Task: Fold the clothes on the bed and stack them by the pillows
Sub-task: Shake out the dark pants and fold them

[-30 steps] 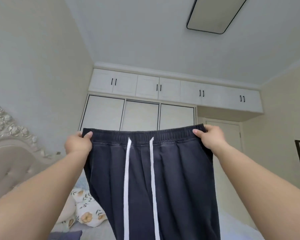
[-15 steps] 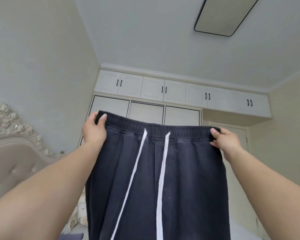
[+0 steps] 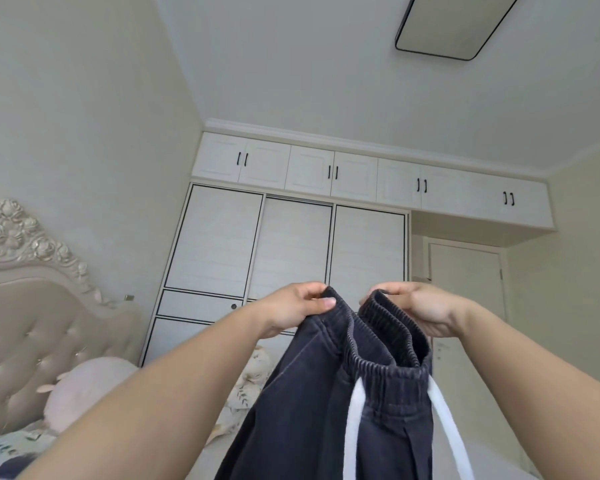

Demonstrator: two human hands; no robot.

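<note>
Two hands up at chest height, each pinching one end of the waistband of the dark trousers. Left hand: thumb on the near face of the band, fingers curled behind it. Right hand: fingers curled over the band's top edge, gripping it. Hands are close together, not quite touching, level with each other; the waistband sags in a U between them, doubled lengthwise so its two ends nearly meet. Trousers hang straight down from the hands, long axis vertical, legs running out of the bottom of frame; hem not visible. Two white drawstrings dangle from the band's lowest point, on the side facing the camera. Key relation: garment is below and slightly right of centre, equally near both hands, held in the air above the bed. Pillows lie down to the left, by the headboard, so nearer the left arm. Judgement: lengthwise fold in hand; next, lower the legs onto the bed and fold along the length, then carry leftward. Wardrobe beyond.
</note>
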